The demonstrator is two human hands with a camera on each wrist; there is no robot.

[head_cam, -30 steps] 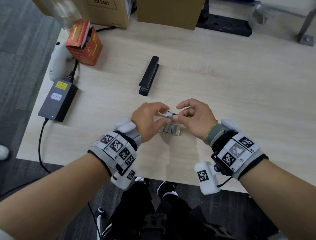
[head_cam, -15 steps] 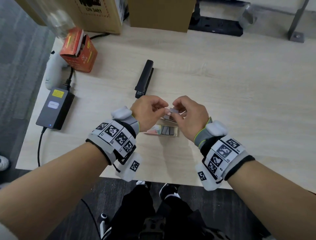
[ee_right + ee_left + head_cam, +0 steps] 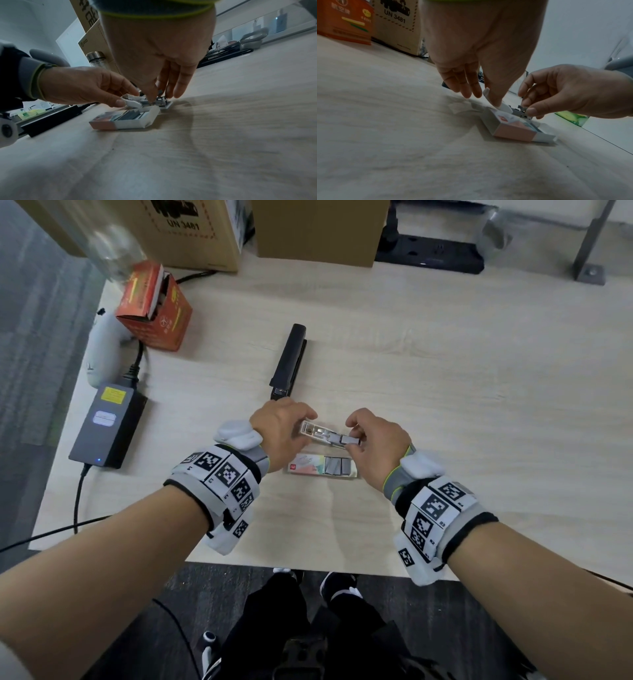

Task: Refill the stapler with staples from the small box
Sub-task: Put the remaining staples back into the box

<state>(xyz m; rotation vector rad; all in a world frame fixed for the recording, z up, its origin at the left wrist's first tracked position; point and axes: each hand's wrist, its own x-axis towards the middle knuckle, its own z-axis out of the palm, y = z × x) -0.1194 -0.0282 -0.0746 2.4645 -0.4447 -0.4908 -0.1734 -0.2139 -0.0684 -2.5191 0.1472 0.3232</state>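
1. Nearest, the small box [image 3: 322,469] lies flat on the pale wood-grain table [image 3: 445,371], its cardboard tray slid out to the right so the grey metal staple strips are exposed and reachable.
2. Just beyond it, the left hand [image 3: 281,433] pinches the white plastic end of a small stapler [image 3: 320,431], probably steadying its open channel.
3. The right hand [image 3: 373,440] has thumb and forefinger closed on a grey staple strip [image 3: 349,438] at the stapler's right end, seemingly feeding it in.
4. Farther off, a long black stapler [image 3: 289,361] lies shut, untouched.
5. Far left stands an orange carton [image 3: 154,306].
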